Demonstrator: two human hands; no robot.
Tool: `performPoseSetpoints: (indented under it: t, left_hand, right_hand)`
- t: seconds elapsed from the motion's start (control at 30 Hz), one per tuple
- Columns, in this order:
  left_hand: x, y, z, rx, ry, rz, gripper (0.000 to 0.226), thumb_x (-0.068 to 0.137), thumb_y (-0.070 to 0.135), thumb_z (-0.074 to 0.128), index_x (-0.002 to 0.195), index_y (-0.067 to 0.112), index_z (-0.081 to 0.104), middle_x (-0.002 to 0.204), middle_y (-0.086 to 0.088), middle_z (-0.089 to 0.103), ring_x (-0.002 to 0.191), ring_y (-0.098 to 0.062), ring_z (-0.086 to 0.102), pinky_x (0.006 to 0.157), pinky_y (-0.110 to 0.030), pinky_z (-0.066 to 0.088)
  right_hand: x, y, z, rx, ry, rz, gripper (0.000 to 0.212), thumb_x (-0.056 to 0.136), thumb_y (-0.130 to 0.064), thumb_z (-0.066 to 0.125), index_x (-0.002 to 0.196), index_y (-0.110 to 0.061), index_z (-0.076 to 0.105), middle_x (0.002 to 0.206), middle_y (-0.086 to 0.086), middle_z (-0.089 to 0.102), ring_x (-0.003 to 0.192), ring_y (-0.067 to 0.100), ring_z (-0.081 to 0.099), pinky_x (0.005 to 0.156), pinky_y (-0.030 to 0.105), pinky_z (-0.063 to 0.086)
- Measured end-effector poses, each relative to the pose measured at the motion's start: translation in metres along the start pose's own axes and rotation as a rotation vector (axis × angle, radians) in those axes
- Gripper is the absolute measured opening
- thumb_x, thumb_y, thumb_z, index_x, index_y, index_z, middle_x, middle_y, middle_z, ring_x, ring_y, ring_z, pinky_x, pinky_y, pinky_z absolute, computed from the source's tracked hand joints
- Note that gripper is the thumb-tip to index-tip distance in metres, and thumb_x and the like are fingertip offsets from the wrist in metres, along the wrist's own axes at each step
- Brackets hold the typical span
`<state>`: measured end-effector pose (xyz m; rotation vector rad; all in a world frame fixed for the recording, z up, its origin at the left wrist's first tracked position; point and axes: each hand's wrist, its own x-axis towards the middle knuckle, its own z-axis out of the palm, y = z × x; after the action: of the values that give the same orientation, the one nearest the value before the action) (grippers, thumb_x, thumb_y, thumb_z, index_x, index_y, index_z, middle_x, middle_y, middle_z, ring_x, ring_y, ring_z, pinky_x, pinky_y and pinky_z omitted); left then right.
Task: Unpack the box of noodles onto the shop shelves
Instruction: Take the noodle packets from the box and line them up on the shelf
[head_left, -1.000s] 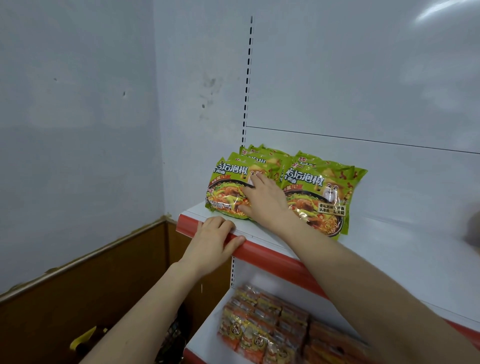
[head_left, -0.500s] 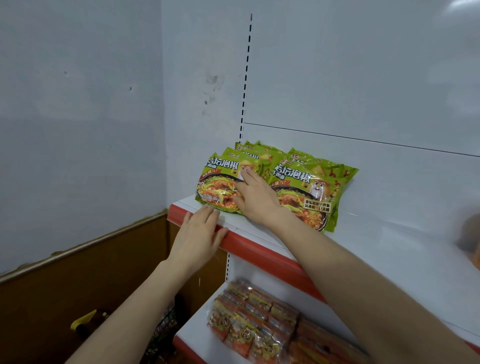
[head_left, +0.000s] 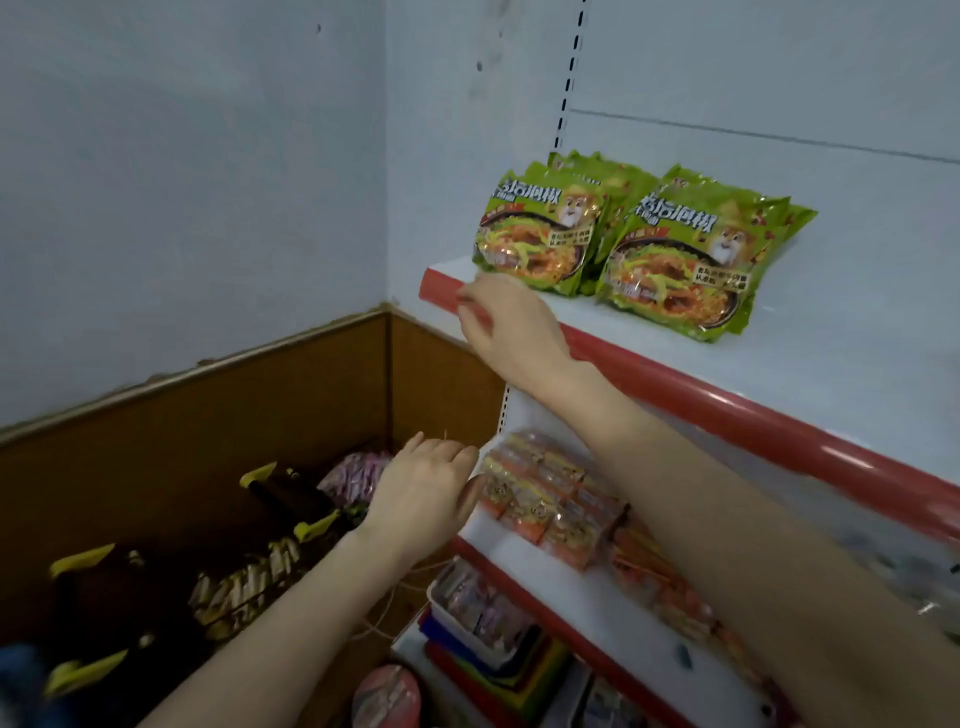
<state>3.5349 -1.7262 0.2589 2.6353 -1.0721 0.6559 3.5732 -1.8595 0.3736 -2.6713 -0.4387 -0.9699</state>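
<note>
Nearest, the left hand (head_left: 426, 493) hangs in the air, fingers loosely curled and grasping nothing, with orange packets (head_left: 550, 499) on the lower shelf (head_left: 493, 535) just to its right. Above and beyond it, the right hand (head_left: 511, 322) is relaxed and empty in front of the red edge of the top shelf (head_left: 727, 410); whether it touches that edge cannot be told. Just past this hand, up and to its right, two stacks of green noodle packets (head_left: 685, 265) sit side by side on the top shelf.

Noodle packets (head_left: 540, 236): green, printed with orange noodles. Shelf (head_left: 857, 374): white, red front edge (head_left: 727, 410). Lower-shelf packets (head_left: 550, 499): orange. Wall panel (head_left: 208, 415): brown.
</note>
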Motion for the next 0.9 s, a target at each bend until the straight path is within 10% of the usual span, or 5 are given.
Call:
performPoseSetpoints:
  t: [0.37,0.9]
  left_hand:
    - [-0.181,-0.034,0.086,-0.195,-0.35,-0.15,0.028,0.085,0.027,0.05,0.086,0.004,0.067,0.075,-0.011,0.067,0.069,-0.03,0.064,0.059,-0.034,0.053]
    - [-0.385,-0.016,0.335,-0.232,-0.789,-0.448,0.03,0.093,0.028,0.046,0.113,0.007,0.053,0.105,-0.014,0.062,0.093,-0.035,0.06,0.071,-0.04,0.052]
  right_hand:
    - [-0.204,-0.038,0.133,0.062,-0.458,0.41,0.027,0.094,-0.017,0.044,0.109,-0.004,0.062,0.107,0.014,0.065,0.1,0.028,0.059,0.082,0.04,0.049]
    - [-0.54,-0.009,0.325,0.106,-1.047,0.707,0.015,0.093,-0.013,0.044,0.089,-0.005,0.055,0.084,0.014,0.057,0.08,0.032,0.054,0.064,0.032,0.037]
